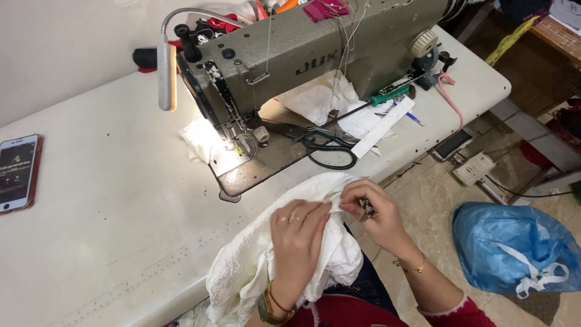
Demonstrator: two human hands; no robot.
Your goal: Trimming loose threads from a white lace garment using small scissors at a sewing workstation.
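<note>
My left hand [298, 236] grips a bunch of white lace fabric [242, 266] at the table's front edge, fingers curled over the cloth. My right hand [370, 209] pinches the same fabric at its upper edge, and a small dark metal tool shows between its fingers. The two hands meet at one spot on the cloth. An olive-green sewing machine [315, 51] stands behind them on the white table [109, 200], with its lamp [167, 72] lit over the needle area.
Black-handled scissors [330, 148], a green-handled screwdriver [387, 95], a white ruler [384, 126] and white cloth scraps lie by the machine. A phone [18, 172] rests at the far left. A blue plastic bag [514, 245] sits on the floor at right.
</note>
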